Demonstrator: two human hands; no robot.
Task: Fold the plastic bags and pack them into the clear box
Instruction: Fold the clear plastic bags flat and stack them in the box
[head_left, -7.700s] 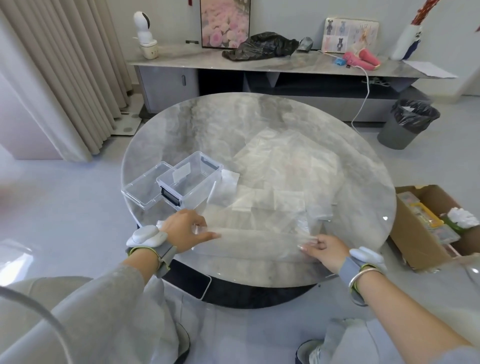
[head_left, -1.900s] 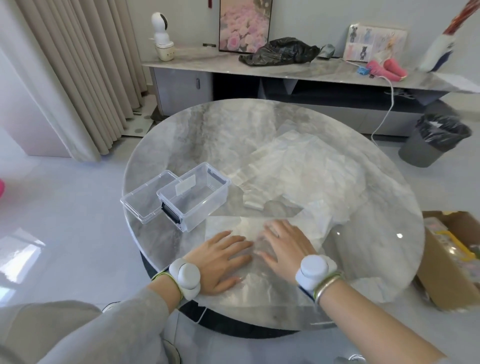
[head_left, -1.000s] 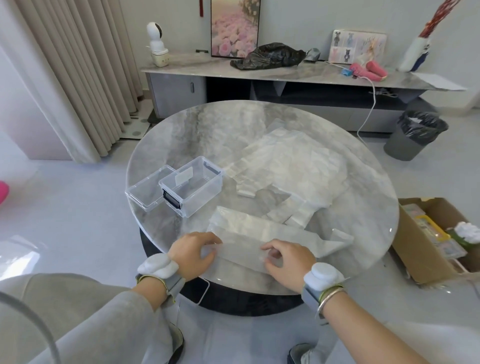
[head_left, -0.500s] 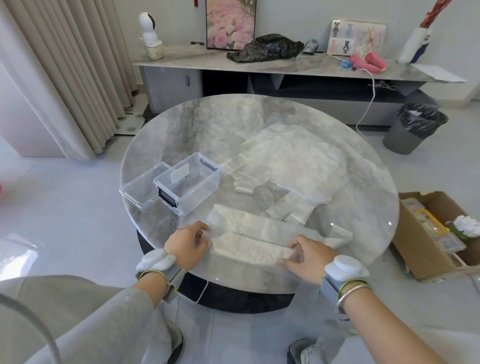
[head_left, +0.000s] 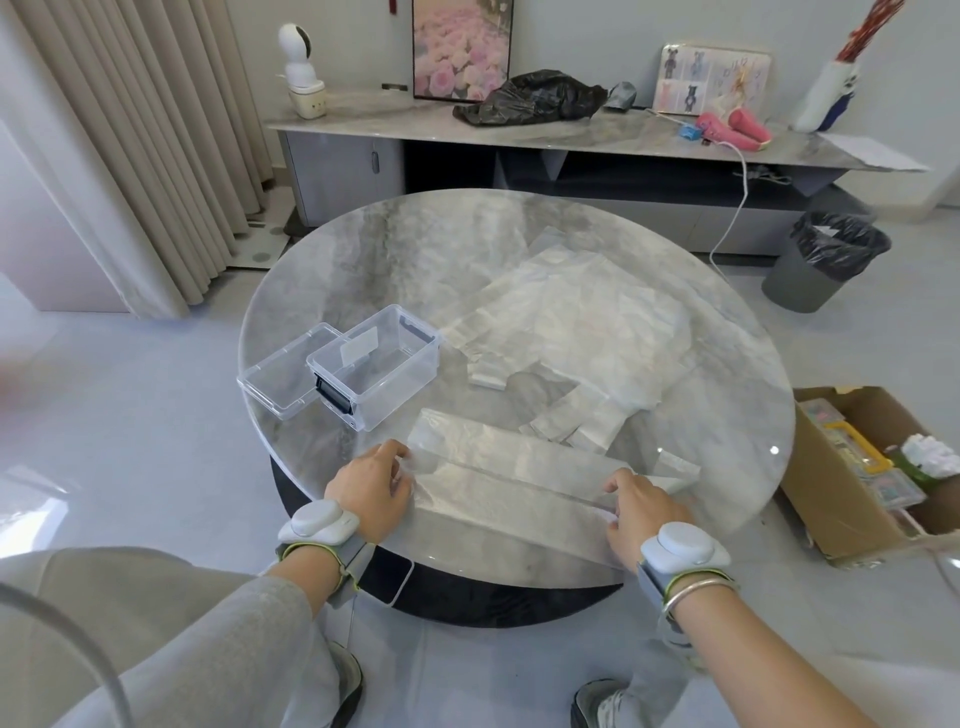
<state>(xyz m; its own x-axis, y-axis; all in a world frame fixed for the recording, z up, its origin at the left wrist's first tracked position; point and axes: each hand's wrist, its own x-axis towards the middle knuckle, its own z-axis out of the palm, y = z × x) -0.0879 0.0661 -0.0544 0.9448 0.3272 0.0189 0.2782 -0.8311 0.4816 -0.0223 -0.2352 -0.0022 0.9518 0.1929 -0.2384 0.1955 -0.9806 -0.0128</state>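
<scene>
A translucent plastic bag (head_left: 511, 475), folded lengthwise into a long strip, lies along the near edge of the round marble table (head_left: 415, 249). My left hand (head_left: 371, 491) pinches its left end. At the strip's right end my right hand (head_left: 641, 512) grips the fold with curled fingers. Several more flat plastic bags (head_left: 582, 332) are spread over the table's middle and right. The clear box (head_left: 376, 364) stands open to the left, with its lid (head_left: 283, 376) lying beside it.
A cardboard box (head_left: 852, 467) of packets sits on the floor at the right. A grey bin (head_left: 826, 260) with a black liner stands further back. Behind the table runs a long sideboard (head_left: 571, 135) with a black bag, a picture and a small camera. Curtains hang at the left.
Both hands have slid apart along the folded strip to its two ends, and the fold now lies flatter and longer. Earlier the bag was wider and pressed flat under both palms.
</scene>
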